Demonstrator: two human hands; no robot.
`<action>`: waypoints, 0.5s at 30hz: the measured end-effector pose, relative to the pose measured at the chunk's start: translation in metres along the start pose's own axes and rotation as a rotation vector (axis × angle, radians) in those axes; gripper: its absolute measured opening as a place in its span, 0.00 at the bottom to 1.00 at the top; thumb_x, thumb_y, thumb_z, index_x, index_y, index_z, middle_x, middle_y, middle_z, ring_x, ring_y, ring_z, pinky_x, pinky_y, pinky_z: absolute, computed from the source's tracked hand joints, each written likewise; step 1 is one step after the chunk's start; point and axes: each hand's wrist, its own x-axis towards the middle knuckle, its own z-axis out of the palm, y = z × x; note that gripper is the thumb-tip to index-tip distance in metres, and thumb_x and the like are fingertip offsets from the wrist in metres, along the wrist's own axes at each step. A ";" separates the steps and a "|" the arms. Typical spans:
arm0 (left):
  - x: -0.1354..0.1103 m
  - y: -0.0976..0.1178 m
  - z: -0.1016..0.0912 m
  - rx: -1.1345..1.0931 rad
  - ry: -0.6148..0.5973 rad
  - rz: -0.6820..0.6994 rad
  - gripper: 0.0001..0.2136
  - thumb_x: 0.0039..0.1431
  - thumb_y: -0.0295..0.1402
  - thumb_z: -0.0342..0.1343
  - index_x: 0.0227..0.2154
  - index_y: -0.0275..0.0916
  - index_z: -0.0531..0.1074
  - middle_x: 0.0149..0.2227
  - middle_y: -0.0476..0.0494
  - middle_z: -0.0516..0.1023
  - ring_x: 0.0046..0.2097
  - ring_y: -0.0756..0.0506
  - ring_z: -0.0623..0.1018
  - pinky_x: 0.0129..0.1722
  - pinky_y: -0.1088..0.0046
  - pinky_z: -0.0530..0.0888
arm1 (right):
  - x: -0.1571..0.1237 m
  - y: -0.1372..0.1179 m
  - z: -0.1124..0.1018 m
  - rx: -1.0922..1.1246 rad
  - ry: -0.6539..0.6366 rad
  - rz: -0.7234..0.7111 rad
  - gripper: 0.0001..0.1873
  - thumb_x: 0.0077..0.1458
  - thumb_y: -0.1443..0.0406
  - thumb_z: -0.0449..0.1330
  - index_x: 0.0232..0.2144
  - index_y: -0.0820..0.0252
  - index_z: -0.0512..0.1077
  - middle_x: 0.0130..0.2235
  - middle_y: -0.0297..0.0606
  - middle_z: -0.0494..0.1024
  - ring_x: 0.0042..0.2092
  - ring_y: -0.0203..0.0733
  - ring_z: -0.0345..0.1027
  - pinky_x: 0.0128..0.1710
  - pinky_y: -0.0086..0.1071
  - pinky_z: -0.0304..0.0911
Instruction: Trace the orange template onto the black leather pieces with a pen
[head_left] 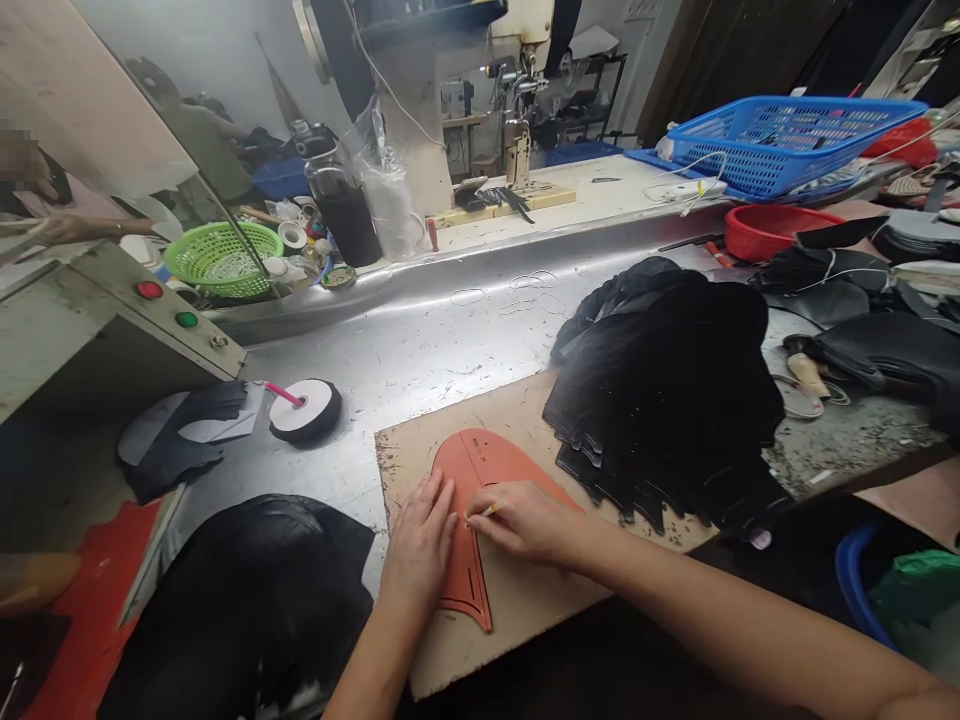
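An orange pattern piece [470, 467] with a rounded end, slots and small printed marks lies on a tan board [405, 460]. My left hand [421, 530] rests flat on its left side, fingers stretched out. Pinched in my right hand [525, 520] is a slim pen [491, 509], white and yellow, its tip at the template near my left fingertips. Whether another piece lies under the template is hidden. To the right, a fanned stack of black cut pieces [667, 390] overlaps the board. More black material [247, 590] lies at the near left.
A tape roll [306, 410] and a curved black cutout [180, 435] lie left on the metal table [360, 350]. Behind stand a green basket [225, 255], a sewing machine [517, 130], a blue basket [787, 140] and a red bowl [772, 232]. Another person [75, 200] is at far left.
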 end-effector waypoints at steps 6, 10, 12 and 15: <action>-0.001 0.004 -0.002 -0.006 -0.027 -0.030 0.18 0.63 0.34 0.45 0.55 0.39 0.64 0.57 0.37 0.68 0.58 0.41 0.68 0.53 0.58 0.69 | -0.007 -0.013 -0.009 0.083 -0.043 0.023 0.09 0.59 0.65 0.54 0.35 0.62 0.73 0.33 0.39 0.78 0.35 0.39 0.71 0.35 0.27 0.60; -0.001 0.005 -0.002 -0.016 -0.041 -0.048 0.18 0.63 0.33 0.45 0.55 0.39 0.64 0.58 0.38 0.68 0.59 0.41 0.67 0.54 0.58 0.68 | -0.012 -0.023 0.003 0.145 -0.177 -0.142 0.08 0.59 0.65 0.55 0.35 0.59 0.75 0.32 0.36 0.79 0.35 0.36 0.71 0.36 0.26 0.60; -0.001 0.005 -0.001 -0.021 -0.043 -0.053 0.18 0.63 0.33 0.45 0.55 0.40 0.64 0.58 0.38 0.67 0.59 0.41 0.67 0.54 0.58 0.68 | -0.012 -0.025 0.013 0.134 -0.221 -0.196 0.08 0.59 0.65 0.55 0.36 0.59 0.75 0.32 0.35 0.79 0.35 0.35 0.71 0.36 0.25 0.60; -0.002 0.004 0.000 -0.028 -0.042 -0.061 0.18 0.63 0.33 0.45 0.56 0.42 0.63 0.59 0.38 0.66 0.59 0.41 0.67 0.55 0.57 0.67 | -0.009 -0.028 0.023 0.029 -0.217 -0.240 0.08 0.59 0.64 0.56 0.37 0.59 0.75 0.34 0.36 0.79 0.37 0.37 0.71 0.36 0.27 0.60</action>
